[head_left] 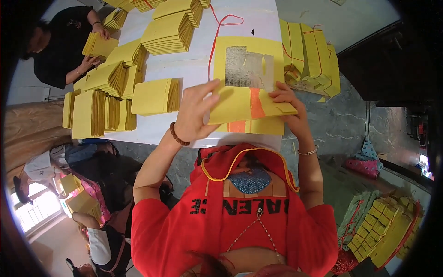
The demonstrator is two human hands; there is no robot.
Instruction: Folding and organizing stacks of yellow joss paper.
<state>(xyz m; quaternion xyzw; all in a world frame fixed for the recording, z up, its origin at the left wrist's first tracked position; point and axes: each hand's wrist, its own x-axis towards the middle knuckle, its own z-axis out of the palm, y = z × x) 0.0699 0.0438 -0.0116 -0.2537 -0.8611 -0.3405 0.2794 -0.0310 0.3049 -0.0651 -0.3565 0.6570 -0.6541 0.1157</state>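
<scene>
Before me at the table's near edge lies yellow joss paper (230,104) with a torn-edged silvery foil patch (244,68) on its upper part. Its lower part is folded up toward the foil, and an orange strip (256,103) runs down the fold. My right hand (294,107) grips the fold's right end, fingers on top; its thumb is mostly hidden. At the fold's left end is my left hand (191,111), its fingers apart and slightly blurred. Another orange strip (236,127) shows on the yellow paper below the fold.
Folded yellow stacks (154,97) crowd the white table's (194,69) left side. Red string (213,51) lies beyond my left hand. A co-worker (62,46) handles a yellow bundle (99,46) at far left. Tied yellow bundles (314,53) stand beyond the right edge.
</scene>
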